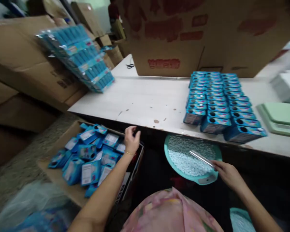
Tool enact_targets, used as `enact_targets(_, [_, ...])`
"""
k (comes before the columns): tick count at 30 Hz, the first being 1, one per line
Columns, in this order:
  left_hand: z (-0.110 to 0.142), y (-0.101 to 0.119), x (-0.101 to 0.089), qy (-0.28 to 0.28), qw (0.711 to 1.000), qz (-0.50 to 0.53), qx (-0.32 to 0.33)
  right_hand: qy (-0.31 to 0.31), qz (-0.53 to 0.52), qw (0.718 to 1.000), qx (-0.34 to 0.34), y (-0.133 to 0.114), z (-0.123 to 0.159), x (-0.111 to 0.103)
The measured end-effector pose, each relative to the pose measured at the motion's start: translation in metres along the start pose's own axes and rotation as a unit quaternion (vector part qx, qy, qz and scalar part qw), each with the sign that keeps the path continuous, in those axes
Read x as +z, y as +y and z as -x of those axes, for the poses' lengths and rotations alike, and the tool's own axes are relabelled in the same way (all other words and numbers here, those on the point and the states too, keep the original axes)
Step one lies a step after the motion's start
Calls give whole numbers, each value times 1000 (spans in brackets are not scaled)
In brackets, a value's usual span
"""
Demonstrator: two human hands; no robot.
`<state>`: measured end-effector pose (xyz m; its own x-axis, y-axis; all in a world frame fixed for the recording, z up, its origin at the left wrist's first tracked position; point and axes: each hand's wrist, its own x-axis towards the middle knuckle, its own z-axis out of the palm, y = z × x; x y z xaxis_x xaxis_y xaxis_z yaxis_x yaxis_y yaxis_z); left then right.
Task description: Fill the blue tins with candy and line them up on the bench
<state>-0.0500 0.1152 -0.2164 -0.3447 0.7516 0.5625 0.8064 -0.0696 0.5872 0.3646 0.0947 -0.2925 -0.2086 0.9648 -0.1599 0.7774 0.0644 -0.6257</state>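
My right hand (pixel 228 174) is closed around one end of a slim silver metal scoop (pixel 201 158). The scoop's far end lies over a turquoise plastic basin (pixel 168 153) filled with small pale pellets (pixel 186 161). At the right edge of an open carton (pixel 50 169), my left hand (pixel 132 140) is raised with its fingers bent and the thumb apart, and I see nothing in it. Blue small boxes (pixel 89 172) lie jumbled inside that carton. More blue boxes (pixel 215 124) stand upright in three rows on the white table (pixel 149 100).
A large cardboard box (pixel 183 51) stands at the table's back. A green scale (pixel 282 116) is on the right. Wrapped blue packs (pixel 84 61) lean at the table's left end, near black scissors (pixel 130 66). Another turquoise container (pixel 240 220) shows at lower right.
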Motion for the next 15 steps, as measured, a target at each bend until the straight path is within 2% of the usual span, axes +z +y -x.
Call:
enact_targets(1, [5,-25,-23,17,997,-65,-48,-11,5,1000,1,6,-3,5])
enact_targets(2, [10,-48,-44,-3,988,-130,-87,-20,11,1000,2,11,-5,9])
enact_targets(4, [19,-84,-74,-81,961,-228,-134,-29,19,999,2,14,-7,14])
enact_targets(5, [22,-96,-82,-111,948,-260,-147,-30,22,999,1,13,-7,16])
enact_targets(7, [24,-111,-86,-154,929,-291,-170,-32,27,999,4,7,-7,18])
enact_targets(11, [7,-121,-72,-221,887,-306,-265,-43,38,998,-7,-8,-10,21])
enact_targets(13, [-5,-123,-68,-220,869,-319,-307,-49,45,998,-17,-13,-9,24])
enact_targets(15, [-16,-122,-70,-203,867,-317,-328,-52,68,996,-17,-14,-7,25])
